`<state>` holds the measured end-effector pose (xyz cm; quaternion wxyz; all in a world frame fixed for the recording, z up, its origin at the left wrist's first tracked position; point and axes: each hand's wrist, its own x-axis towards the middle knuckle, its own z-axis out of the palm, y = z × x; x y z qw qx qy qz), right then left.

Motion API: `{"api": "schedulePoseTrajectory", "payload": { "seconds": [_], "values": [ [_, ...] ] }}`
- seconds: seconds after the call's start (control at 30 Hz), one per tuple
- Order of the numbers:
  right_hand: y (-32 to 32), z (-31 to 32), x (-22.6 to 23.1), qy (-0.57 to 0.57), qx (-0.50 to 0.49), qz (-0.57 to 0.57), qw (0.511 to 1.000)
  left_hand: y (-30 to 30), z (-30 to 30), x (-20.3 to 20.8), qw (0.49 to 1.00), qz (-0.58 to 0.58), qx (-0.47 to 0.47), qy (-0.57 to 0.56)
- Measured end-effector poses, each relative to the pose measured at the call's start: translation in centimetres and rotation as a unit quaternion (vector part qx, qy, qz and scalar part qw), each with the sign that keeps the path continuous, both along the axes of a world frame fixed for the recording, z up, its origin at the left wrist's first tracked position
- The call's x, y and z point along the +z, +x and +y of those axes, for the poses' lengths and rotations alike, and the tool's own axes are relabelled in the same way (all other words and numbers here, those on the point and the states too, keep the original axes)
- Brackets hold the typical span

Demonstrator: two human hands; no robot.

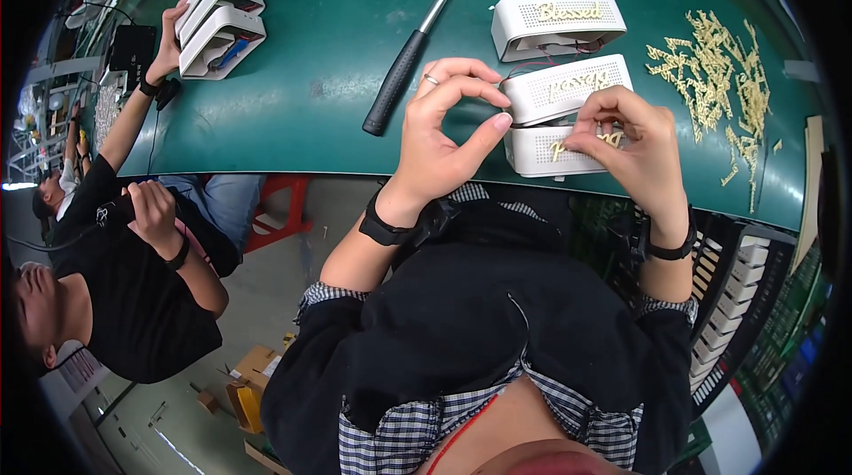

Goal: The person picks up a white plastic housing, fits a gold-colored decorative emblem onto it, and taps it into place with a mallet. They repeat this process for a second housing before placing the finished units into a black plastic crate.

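Observation:
Three white perforated plastic housings stand in a column in front of me: a near housing (532, 156), a middle housing (541, 98) and a far housing (515, 27). Gold script lettering shows on each perforated face. My right hand (635, 138) is closed over the near housing, thumb and fingers pinching its gold lettering (611, 140) against the face; the fingers cover part of it. Curved and spread apart, the fingers of my left hand (453, 125) are at the left ends of the near and middle housings. Whether they touch is hard to tell.
Loose gold lettering pieces (710, 76) lie heaped to the right on the green table (293, 102). A mallet (408, 67) with a black grip lies left of the housings. At far left, a co-worker's hand (169, 45) holds several stacked white housings (222, 27). Racked white parts (728, 306) stand at lower right.

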<state>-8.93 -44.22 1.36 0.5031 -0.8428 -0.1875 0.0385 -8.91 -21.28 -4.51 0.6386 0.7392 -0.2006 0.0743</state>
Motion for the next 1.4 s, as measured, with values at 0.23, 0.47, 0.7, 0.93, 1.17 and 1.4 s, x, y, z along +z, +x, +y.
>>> {"api": "schedulePoseTrajectory", "payload": {
  "seconds": [0.23, 0.47, 0.7, 0.93, 1.17, 1.4],
  "values": [
    [-0.6, 0.2, 0.2, -0.011, -0.016, 0.001, 1.000, -0.1, 0.2, 0.2, 1.000, 0.001, 0.004, 0.001],
    [-0.8, 0.1, -0.1, -0.027, -0.023, -0.030, 0.999, -0.3, -0.2, -0.3, 0.999, 0.003, 0.023, -0.024],
    [-0.6, -0.6, 0.2, 0.220, -0.025, 0.183, 0.958, -0.4, -0.1, 0.5, 0.999, -0.039, -0.009, 0.017],
    [0.6, -0.2, 0.3, 0.423, 0.058, 0.360, 0.829, 1.0, -1.9, 4.1, 0.974, -0.206, -0.070, 0.061],
    [-0.1, 1.4, 1.1, 0.401, 0.040, 0.409, 0.819, 2.0, -2.2, 5.0, 0.971, -0.227, -0.079, -0.006],
    [-0.8, 0.6, 0.4, 0.435, 0.033, 0.355, 0.827, 1.6, -2.4, 4.3, 0.990, -0.085, -0.088, -0.067]
  ]
}}
